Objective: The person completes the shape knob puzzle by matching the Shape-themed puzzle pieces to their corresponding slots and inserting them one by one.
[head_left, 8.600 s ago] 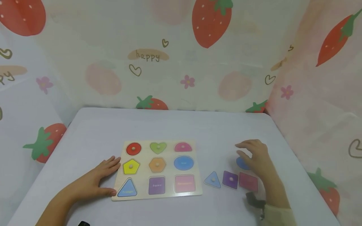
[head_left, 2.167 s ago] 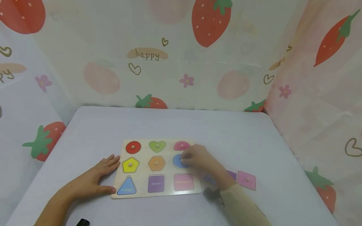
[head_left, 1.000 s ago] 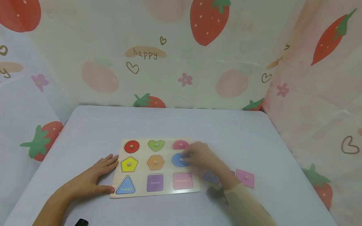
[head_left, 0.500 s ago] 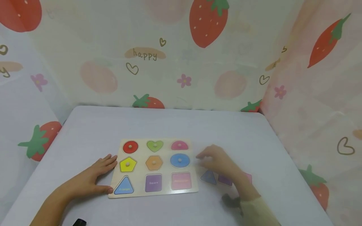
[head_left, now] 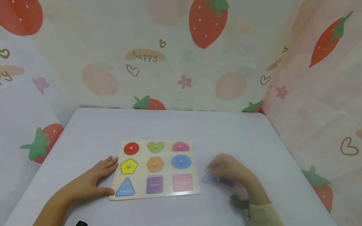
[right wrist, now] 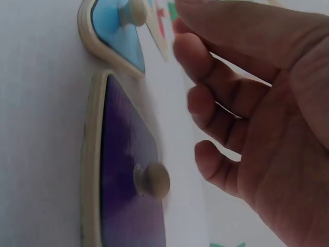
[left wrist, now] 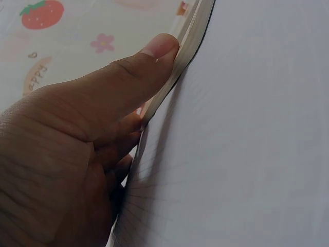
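Note:
A wooden knob-puzzle board [head_left: 142,171] lies on the white table, with knobbed pieces in its upper two rows, among them a blue oval [head_left: 186,164]. Its bottom row shows bare printed triangle, square and rectangle recesses. My left hand [head_left: 97,179] lies at the board's left edge, fingers stretched, thumb at the lower corner. Just right of the board, my right hand [head_left: 230,169] hovers over a blue triangle piece [head_left: 209,180], blurred by motion. In the right wrist view its fingers curve loosely, apart from the triangle's knob. A purple square piece [right wrist: 123,139] lies beside the triangle.
The pink rectangle piece is mostly hidden behind the right hand. A dark object [head_left: 238,201] sits under the right wrist, and a small black one [head_left: 81,223] shows at the front edge. Strawberry-print cloth [head_left: 147,78] stands behind and at both sides of the table [head_left: 169,125].
My right hand first reached over the blue oval, which now sits in its recess. The hand let go, drew back right, and came down over the triangle. My left hand stayed at the board.

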Tool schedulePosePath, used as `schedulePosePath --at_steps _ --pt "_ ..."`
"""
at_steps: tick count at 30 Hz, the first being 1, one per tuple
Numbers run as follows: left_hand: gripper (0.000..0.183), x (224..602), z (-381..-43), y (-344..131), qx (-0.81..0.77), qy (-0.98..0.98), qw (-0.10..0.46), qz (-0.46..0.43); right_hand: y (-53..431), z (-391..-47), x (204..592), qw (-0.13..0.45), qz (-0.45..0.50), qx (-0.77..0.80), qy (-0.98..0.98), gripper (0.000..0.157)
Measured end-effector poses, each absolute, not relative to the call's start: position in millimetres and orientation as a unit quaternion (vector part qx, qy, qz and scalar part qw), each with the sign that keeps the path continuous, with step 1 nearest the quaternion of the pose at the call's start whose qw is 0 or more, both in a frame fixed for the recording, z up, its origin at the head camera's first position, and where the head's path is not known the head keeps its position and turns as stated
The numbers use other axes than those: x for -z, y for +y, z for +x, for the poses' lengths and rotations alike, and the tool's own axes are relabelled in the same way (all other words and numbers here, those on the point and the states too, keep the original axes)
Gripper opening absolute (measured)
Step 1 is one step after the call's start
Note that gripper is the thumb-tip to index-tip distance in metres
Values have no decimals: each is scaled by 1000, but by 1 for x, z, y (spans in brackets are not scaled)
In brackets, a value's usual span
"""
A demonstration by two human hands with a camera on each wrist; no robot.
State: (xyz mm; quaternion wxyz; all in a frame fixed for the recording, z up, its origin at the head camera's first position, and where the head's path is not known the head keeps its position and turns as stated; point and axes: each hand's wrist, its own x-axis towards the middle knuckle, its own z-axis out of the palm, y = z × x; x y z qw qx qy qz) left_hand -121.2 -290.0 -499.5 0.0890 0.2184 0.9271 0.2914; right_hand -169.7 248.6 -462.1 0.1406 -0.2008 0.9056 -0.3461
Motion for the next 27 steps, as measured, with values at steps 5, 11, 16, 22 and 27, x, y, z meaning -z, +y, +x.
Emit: schedulePosePath --at_steps 5,11,16,22,27 --pt "105 498 -122 -289 -288 928 89 217 251 -167 461 155 -237 337 898 15" --pt "104 497 -122 -288 -288 928 89 220 249 -166 463 153 -262 296 906 12" --pt "104 497 -121 -288 -287 928 92 217 247 -166 464 156 -257 276 913 10" --pt "104 498 -121 -289 -289 927 90 221 249 -166 465 159 -251 275 914 11" --pt "104 499 -122 -289 -287 927 87 224 249 -166 463 160 -247 282 913 10"
